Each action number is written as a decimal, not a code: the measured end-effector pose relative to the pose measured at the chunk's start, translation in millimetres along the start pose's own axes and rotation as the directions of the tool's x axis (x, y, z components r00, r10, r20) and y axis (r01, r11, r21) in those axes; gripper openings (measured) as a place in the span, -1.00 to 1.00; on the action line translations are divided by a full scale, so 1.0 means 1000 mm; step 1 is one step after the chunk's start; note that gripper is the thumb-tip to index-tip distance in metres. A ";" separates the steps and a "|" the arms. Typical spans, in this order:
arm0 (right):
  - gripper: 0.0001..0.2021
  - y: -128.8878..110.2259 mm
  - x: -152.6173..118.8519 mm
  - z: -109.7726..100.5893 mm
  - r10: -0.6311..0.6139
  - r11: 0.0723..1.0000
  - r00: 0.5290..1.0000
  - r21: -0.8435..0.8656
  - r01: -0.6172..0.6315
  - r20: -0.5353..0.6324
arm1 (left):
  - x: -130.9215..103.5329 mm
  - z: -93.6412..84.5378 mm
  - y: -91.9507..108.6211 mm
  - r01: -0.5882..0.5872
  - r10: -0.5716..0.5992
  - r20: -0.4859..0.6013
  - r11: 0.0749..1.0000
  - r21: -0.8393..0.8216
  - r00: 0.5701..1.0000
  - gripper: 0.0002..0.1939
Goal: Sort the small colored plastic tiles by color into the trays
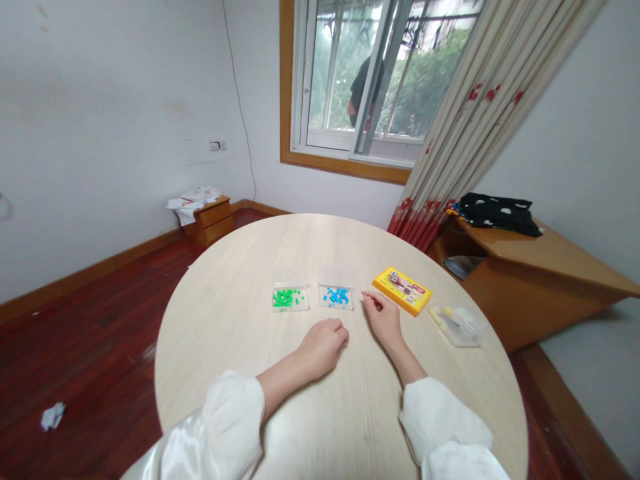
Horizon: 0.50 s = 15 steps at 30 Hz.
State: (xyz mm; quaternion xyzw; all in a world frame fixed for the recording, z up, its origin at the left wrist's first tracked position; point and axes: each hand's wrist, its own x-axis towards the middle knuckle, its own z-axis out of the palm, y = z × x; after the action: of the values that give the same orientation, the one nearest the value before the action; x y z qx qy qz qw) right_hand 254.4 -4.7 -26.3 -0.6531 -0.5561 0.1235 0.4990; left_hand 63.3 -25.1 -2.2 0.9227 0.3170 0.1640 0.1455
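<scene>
My left hand [326,344] rests on the table with its fingers curled in, below a clear box of blue pieces [337,306]. What it holds, if anything, is hidden. Just right of that box my right hand [384,319] has thumb and fingers pinched together; anything between the tips is too small to name. Small blue pieces [339,295] lie in the open box, its clear lid folded back. Left of it, a similar open box [300,307] holds small green pieces [283,298]. A yellow flat case [402,291] with a printed label lies beyond my right hand.
Another clear box [455,325] with yellowish pieces sits near the right edge of the round table [225,320]. A wooden desk [545,267] with dark folded cloth [500,213] stands to the right. A small drawer cabinet [213,222] is behind at the left.
</scene>
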 end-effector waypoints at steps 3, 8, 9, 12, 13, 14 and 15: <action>-0.63 0.000 0.000 0.000 -0.004 1.000 1.000 0.001 0.004 -0.007 | -0.003 -0.024 -0.033 0.157 -0.168 -0.207 0.985 -0.069 0.964 -0.85; -0.63 -0.003 -0.001 0.000 -0.001 1.000 1.000 -0.028 0.000 -0.013 | -0.011 -0.044 -0.086 0.347 -0.363 -0.316 0.932 -0.108 0.877 -0.84; -0.64 -0.004 -0.001 0.000 -0.006 1.000 1.000 -0.029 0.005 -0.014 | -0.012 -0.044 -0.091 0.363 -0.377 -0.307 0.926 -0.104 0.874 -0.84; -0.65 -0.007 -0.001 0.000 -0.065 0.997 0.997 -0.035 0.064 -0.036 | -0.014 -0.044 -0.098 0.366 -0.387 -0.303 0.922 -0.125 0.871 -0.84; -0.64 -0.008 -0.001 0.001 -0.097 0.994 0.994 -0.047 0.094 -0.049 | -0.014 -0.046 -0.098 0.356 -0.383 -0.330 0.924 -0.142 0.863 -0.83; -0.63 -0.010 -0.002 0.002 -0.131 0.990 0.989 -0.066 0.127 -0.063 | -0.015 -0.049 -0.099 0.346 -0.381 -0.376 0.925 -0.159 0.845 -0.81; -0.58 -0.011 -0.002 0.003 -0.163 0.984 0.984 -0.089 0.156 -0.076 | -0.015 -0.052 -0.099 0.341 -0.382 -0.436 0.924 -0.172 0.815 -0.78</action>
State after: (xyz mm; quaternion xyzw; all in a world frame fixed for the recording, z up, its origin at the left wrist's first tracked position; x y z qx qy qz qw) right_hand 245.3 -6.2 -19.8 -0.6311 -0.5902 0.0326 0.5023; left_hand -21.7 48.7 4.6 0.7725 0.5045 0.3616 0.1339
